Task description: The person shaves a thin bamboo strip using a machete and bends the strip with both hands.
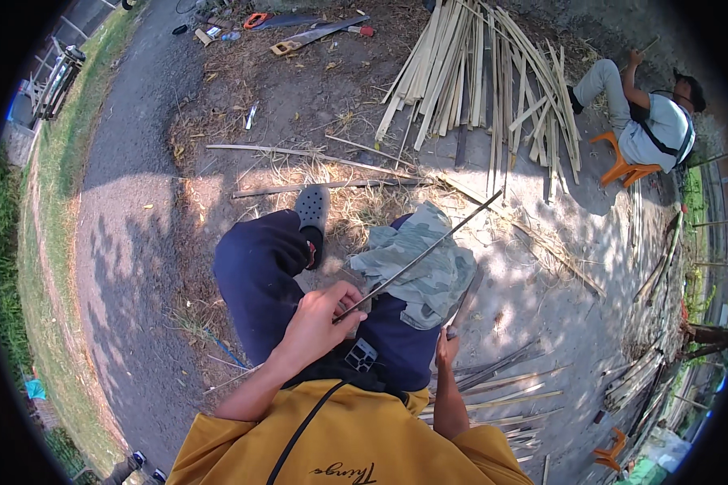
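Observation:
My left hand [319, 319] is closed around one end of a thin dark bamboo strip [437, 245]. From that hand the strip slants up and to the right, over a camouflage cloth [416, 263] draped on my right thigh. Low beside the same thigh, my right hand [446, 347] grips the handle of a knife [467, 297], its blade pointing upward along the cloth's right edge. Strip and blade are apart. Part of the knife's handle is hidden inside my fingers.
A large fan of split bamboo strips [449, 77] lies ahead. More strips [501, 396] lie at my right side. Two handsaws, one with a wooden handle [283, 48], rest at the far left. Another person [647, 121] sits on an orange stool [620, 166] at far right.

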Demonstrator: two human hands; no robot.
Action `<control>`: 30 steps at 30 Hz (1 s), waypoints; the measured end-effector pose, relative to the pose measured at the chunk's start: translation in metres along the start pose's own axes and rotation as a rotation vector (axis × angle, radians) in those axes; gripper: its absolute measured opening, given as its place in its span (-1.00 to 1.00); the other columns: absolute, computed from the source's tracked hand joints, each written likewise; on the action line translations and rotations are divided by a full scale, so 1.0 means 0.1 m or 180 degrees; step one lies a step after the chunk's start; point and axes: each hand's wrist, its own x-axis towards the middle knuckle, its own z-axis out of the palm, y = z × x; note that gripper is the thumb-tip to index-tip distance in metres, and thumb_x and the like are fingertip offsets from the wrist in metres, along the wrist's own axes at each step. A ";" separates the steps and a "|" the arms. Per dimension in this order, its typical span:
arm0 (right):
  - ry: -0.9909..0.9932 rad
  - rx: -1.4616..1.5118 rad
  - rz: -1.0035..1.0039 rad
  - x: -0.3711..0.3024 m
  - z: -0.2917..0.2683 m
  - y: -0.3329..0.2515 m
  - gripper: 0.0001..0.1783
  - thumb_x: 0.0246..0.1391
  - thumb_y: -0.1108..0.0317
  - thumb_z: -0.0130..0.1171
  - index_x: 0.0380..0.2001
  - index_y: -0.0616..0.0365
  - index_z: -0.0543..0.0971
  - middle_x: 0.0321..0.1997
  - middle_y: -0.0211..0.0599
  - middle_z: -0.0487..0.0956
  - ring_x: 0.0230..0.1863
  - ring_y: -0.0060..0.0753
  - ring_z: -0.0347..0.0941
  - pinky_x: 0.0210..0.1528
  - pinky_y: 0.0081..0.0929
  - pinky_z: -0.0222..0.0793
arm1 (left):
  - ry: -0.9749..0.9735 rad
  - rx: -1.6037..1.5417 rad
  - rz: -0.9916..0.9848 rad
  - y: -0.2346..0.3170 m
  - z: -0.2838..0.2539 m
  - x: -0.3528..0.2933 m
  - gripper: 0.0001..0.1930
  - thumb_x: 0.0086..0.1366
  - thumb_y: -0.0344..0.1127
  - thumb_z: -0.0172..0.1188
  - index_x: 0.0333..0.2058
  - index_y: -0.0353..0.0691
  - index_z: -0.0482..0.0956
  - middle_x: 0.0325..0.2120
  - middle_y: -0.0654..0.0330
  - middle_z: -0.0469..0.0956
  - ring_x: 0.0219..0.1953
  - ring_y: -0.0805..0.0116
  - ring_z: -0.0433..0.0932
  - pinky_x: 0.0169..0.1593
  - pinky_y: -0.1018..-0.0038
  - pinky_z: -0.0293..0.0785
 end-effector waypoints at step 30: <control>-0.0915 0.0804 -0.2328 -1.29 -1.53 -3.32 -0.48 0.30 -0.13 0.28 -0.21 0.19 0.56 -0.63 -0.37 0.45 -0.64 -0.50 0.37 -0.55 -0.44 0.24 | -0.0170 0.0146 0.0179 0.15 0.33 0.42 -0.75 0.57 -0.30 0.13 -0.21 -0.37 0.66 -0.63 0.14 0.58 -0.57 0.29 0.58 -0.41 0.31 0.42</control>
